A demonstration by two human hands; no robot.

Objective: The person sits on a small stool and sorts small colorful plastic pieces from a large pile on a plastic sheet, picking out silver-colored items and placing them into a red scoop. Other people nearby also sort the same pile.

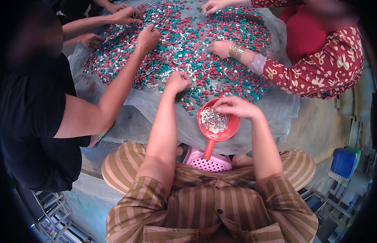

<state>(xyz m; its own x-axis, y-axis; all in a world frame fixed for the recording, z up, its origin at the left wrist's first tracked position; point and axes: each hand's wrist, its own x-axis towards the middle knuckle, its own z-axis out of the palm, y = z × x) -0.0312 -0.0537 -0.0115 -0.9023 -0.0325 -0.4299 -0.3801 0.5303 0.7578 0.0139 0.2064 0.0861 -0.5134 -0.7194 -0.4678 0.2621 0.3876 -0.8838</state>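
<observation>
My left hand (178,82) is closed at the near edge of a wide spread of small red, green and white pieces (221,77). What its curled fingers hold, if anything, is hidden. White and silvery hooks (181,50) lie scattered among the pieces just beyond it. Over the right rim of a red plastic dipper (232,128) hangs my right hand (237,107), thumb and fingers drawn together above the bowl. Anything between those fingertips is too small to make out. Inside the dipper sits a pile of metal hooks (215,121), and its handle points toward me.
Clear plastic sheeting (156,115) lies under the pieces. At left, a person in black reaches a hand (148,37) into the spread; at right, a patterned red sleeve (302,73) reaches in. A pink perforated clog (208,164) shows below the dipper. A blue container (343,163) stands far right.
</observation>
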